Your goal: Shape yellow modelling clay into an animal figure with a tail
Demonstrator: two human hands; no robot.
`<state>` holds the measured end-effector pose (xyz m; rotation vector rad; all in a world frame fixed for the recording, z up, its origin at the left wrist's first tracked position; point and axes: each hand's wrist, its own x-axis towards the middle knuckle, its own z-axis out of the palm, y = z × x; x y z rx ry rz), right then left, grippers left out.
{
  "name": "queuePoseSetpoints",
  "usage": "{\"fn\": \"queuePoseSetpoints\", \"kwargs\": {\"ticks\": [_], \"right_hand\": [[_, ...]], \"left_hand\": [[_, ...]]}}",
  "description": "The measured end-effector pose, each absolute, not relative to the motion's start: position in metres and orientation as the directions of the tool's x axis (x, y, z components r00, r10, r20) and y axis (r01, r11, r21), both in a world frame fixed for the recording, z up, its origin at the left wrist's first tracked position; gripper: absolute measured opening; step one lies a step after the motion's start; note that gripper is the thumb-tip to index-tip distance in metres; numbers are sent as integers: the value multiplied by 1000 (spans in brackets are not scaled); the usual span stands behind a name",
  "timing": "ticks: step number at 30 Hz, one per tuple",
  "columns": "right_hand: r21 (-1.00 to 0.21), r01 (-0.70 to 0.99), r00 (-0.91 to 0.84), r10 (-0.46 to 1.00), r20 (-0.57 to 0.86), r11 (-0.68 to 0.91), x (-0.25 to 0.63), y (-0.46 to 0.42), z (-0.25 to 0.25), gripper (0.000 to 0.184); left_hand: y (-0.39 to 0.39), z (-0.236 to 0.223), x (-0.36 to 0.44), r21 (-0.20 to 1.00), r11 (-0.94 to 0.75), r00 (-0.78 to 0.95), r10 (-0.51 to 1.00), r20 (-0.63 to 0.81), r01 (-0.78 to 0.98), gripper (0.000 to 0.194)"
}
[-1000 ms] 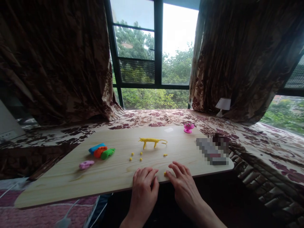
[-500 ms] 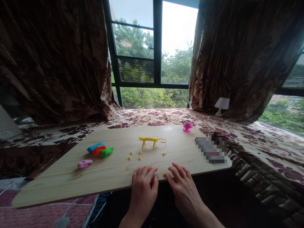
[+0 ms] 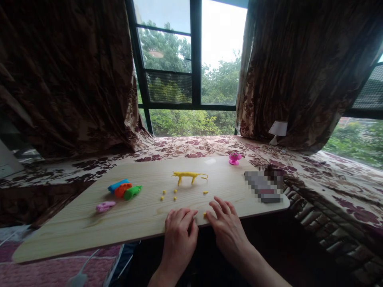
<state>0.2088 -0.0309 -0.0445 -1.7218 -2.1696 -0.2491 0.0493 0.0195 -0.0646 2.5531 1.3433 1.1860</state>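
Observation:
My left hand (image 3: pixel 181 231) rests on the near edge of the table with its fingers lightly bent, the thumb a little apart and nothing visible in it. My right hand (image 3: pixel 226 225) has its fingers spread, and one fingertip touches a small yellow clay lump (image 3: pixel 205 215) on the tabletop. Beyond the hands stands a yellow clay animal figure (image 3: pixel 187 174) on thin legs, with a long curled tail to the right. Several small yellow clay balls (image 3: pixel 175 191) lie in front of it. A short yellow clay piece (image 3: pixel 205 193) lies farther right.
At left on the wooden table (image 3: pixel 74 231) are blue (image 3: pixel 117 185), orange (image 3: pixel 122 190), green (image 3: pixel 132 192) and pink (image 3: pixel 105 206) clay lumps. A pink mushroom-shaped object (image 3: pixel 235 158) stands at the back right. A blurred-out object (image 3: pixel 265 187) lies at the right edge.
My right hand has shifted slightly forward, and the small yellow lump at its fingertip has moved a little away from the table edge. The whole view has drifted slightly; the left hand stays put.

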Motion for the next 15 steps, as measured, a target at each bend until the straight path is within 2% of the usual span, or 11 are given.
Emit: {"fn": "queuePoseSetpoints", "kwargs": {"ticks": [7, 15], "right_hand": [[-107, 963, -188, 899, 396, 248, 211, -38, -52, 38], [-195, 948, -155, 901, 404, 251, 216, -43, -50, 36]], "left_hand": [[19, -61, 51, 398, -619, 338, 742, 580, 677, 24], [17, -47, 69, 383, -641, 422, 746, 516, 665, 13]]}}
